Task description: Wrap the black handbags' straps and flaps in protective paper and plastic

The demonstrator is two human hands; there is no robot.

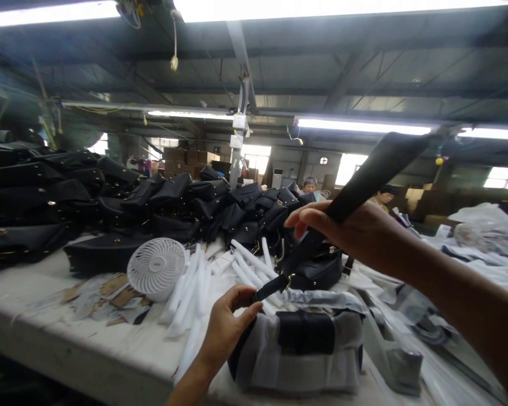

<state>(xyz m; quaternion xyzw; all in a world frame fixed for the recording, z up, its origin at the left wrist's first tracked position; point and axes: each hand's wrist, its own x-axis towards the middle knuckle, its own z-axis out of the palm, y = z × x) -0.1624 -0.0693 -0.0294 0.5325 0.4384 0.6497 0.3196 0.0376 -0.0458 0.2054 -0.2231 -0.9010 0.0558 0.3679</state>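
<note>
Front edge of our table (68, 335) slants in left, below the fan (156, 264); our left hand (231, 317) pinches the black strap (273, 287) by the wrapped bag's (305, 334) top edge; our right hand (353, 231) grips it high, in open air!

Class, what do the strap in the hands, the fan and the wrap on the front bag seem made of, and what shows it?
Strap: probably leather or imitation leather, matte; its surface is evenly black, but blur leaves it open.
Fan: most likely plastic, smooth and white, judging by its moulded-looking slotted front.
Wrap: thin plastic film or tissue, perhaps; it looks whitish, creased and partly see-through.
</note>
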